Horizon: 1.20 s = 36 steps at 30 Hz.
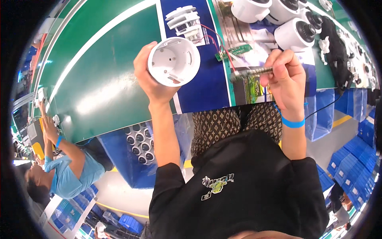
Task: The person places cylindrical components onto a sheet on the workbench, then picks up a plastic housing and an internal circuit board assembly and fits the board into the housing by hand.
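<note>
My left hand [154,88] is wrapped round a white cylindrical plastic housing [173,63]. The housing's open end faces up, so its hollow inside and screw posts show. On the right, my right hand [287,77] pinches the end of a thin circuit board [251,74], seen nearly edge-on above the table's front edge. Red wires [230,61] run to this board. A smaller green circuit board [238,50] lies just beyond it. Behind the housing, a white plastic part with stacked ribs [183,20] rests on a blue mat [205,89], with red wires leading from it.
Several white cameras with black lenses [294,34] stand at the far right. A black cloth-like item [333,51] lies beside them. Below the green table [107,87] hangs a blue-lined bin [123,159] of round parts. Another person in a blue shirt [77,171] works at left.
</note>
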Available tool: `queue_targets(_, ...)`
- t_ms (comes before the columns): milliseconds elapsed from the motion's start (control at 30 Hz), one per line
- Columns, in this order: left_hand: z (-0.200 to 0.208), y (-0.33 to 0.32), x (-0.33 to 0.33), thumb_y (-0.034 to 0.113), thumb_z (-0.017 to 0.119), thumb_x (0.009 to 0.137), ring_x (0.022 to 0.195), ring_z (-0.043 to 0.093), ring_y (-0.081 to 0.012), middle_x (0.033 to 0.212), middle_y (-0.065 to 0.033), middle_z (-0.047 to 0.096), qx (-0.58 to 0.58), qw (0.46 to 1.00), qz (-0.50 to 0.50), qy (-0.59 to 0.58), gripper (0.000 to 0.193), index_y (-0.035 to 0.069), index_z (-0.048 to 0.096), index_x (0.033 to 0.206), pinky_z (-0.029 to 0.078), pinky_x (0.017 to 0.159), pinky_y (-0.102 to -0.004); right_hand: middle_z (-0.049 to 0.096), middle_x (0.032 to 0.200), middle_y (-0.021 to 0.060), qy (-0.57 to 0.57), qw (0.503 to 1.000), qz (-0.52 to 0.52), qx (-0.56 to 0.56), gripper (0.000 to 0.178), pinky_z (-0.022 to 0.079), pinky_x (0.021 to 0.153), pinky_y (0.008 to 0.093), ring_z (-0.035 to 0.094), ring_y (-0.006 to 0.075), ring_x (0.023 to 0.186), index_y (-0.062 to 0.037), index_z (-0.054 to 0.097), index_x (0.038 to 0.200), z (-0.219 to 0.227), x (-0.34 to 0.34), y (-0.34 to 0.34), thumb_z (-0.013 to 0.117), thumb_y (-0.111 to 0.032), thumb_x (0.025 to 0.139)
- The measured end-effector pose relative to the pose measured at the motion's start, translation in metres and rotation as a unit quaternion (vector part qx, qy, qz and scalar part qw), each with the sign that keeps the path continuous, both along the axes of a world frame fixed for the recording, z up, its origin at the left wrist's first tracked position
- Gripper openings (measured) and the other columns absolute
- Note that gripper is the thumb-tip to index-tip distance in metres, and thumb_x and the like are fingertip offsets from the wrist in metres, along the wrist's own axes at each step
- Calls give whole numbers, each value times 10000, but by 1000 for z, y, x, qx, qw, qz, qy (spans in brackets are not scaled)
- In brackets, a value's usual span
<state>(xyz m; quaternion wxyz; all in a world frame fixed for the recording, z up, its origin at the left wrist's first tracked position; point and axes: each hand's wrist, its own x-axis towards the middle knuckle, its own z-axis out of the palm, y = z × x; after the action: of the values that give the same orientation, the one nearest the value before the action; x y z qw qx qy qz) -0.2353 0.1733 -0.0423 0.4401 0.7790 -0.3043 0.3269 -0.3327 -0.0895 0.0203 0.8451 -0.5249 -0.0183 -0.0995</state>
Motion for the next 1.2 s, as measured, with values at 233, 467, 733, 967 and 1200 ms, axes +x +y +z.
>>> queue_targets(233, -16, -11, 0, 336, 955, 459, 985, 625, -251, 1102, -135, 610, -47, 999, -5, 2, 897, 4, 523, 1172, 512, 865, -357, 604, 885, 145, -160, 964, -7, -213, 180, 572, 662, 275, 657, 192, 782, 49, 527, 915, 5, 6, 40, 666, 103, 813)
queue_targets(467, -9, -4, -5, 373, 970, 425, 968, 616, -250, 1082, -123, 597, 5, 999, 36, 8, 990, 13, 481, 1206, 500, 857, -363, 606, 901, 140, -170, 969, -95, -155, 193, 546, 647, 253, 655, 168, 743, 43, 515, 919, 0, 13, 48, 670, 97, 817)
queue_targets(733, 0, -9, -51, 168, 867, 579, 1200, 439, -382, 1318, -213, 380, 110, 991, 58, 53, 922, -3, 363, 1332, 387, 999, -460, 588, 968, 107, -53, 988, -58, -133, 168, 538, 631, 240, 647, 152, 721, 43, 537, 986, 2, 6, 49, 632, 74, 851)
queue_targets(967, 6, 1, -82, 264, 898, 598, 1214, 398, -370, 1287, -172, 341, 165, 976, 126, 65, 946, 60, 361, 1351, 389, 991, -449, 603, 923, 70, 27, 998, 31, -51, 186, 540, 672, 243, 658, 160, 738, 42, 574, 1056, 0, -7, 41, 619, 29, 876)
queue_targets(1200, -18, -5, -79, 398, 894, 570, 1202, 463, -393, 1256, -195, 517, 83, 984, 160, 0, 834, 48, 489, 1210, 341, 1025, -484, 600, 759, 25, 128, 983, 83, -102, 89, 502, 539, 220, 634, 99, 640, 1, 575, 951, 3, -18, 52, 628, -26, 886)
